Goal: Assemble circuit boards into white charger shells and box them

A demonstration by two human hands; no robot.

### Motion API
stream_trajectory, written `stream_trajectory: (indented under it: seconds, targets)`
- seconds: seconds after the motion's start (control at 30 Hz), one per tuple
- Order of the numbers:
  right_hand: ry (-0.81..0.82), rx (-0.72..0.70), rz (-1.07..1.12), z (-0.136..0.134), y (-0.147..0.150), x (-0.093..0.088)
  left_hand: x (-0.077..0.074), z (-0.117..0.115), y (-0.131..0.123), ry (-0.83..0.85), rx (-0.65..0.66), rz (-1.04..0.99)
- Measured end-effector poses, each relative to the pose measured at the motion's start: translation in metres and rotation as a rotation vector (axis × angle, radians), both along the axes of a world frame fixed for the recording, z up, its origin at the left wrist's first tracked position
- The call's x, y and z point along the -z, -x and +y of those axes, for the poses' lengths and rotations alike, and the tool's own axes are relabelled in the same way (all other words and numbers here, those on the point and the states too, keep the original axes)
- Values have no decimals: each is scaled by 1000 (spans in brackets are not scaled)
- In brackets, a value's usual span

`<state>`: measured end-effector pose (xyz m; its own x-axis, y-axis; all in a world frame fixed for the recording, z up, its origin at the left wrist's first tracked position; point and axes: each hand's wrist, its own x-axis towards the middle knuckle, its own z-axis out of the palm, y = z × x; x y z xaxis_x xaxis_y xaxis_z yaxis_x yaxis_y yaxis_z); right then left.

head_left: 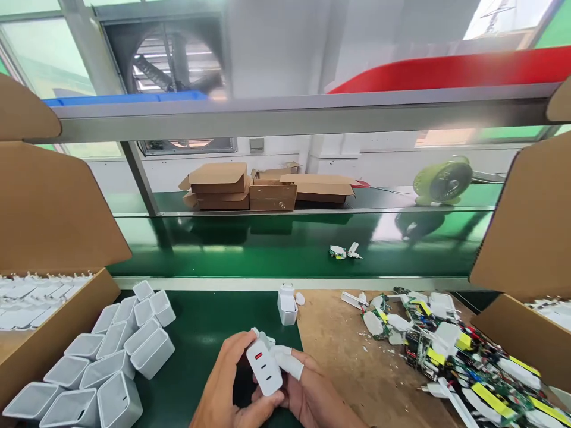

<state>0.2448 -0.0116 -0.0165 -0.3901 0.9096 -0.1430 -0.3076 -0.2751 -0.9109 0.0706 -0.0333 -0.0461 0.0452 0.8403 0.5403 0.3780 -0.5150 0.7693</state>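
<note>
A white USB charger (pixel 264 365) is held between my two hands near the bottom of the head view. Its face shows one red port and dark slots, and it is tilted. My left hand (pixel 229 380) grips its left and lower edges with thumb and fingers. My right hand (pixel 307 383), with white wraps on its fingers, closes on the right side; its palm side and part of the charger's back are hidden. Just beyond stands a white charger housing (pixel 288 306) with parts in its top, beside a small white piece (pixel 300 298).
Several empty white housings (pixel 149 348) cluster at left beside a carton (pixel 66 321) of white parts. Circuit boards (pixel 450 345) pile on a brown board (pixel 339 356) at right, near another carton (pixel 508 333). Loose parts (pixel 345 252) lie on the green belt (pixel 267 255) beyond.
</note>
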Motion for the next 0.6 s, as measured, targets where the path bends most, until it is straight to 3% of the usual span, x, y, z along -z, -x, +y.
stream_trajectory:
  seconds: [0.13,0.37,0.5,0.6]
  targets:
    - [167,-60,115,-2,0,-2,1,-1,2,24,-2,-40]
    - [155,-75,77,-1,-2,-3,-2,0,3,-26,48,-6]
    - [22,-24,-103,0,-6,-2,-9,1,6,-57,64,39]
    - [-212,83,-357,2,-13,-1,-14,2,9,-45,35,140]
